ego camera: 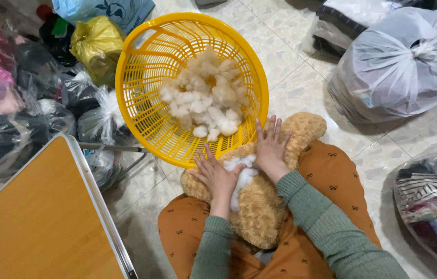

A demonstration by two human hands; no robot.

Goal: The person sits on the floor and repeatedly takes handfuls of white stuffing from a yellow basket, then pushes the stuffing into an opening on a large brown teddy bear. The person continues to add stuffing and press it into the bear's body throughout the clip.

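A tan curly plush toy (260, 206) lies across my lap, split open with white stuffing (243, 174) showing in the gap. My left hand (214, 173) rests flat on the plush to the left of the gap, fingers spread. My right hand (270, 147) presses flat on the plush to the right of the gap, fingers pointing away from me. Neither hand grips anything. Just beyond them a yellow plastic basket (141, 88) is tilted toward me and holds a heap of white stuffing tufts (205, 95).
A wooden folding table (43, 222) with a metal rim stands at lower left. Tied plastic bags of clothes (17, 103) crowd the left side; a large white bag (404, 67) sits upper right and a clear bag (430, 201) at right. The floor is pale tile (301, 88).
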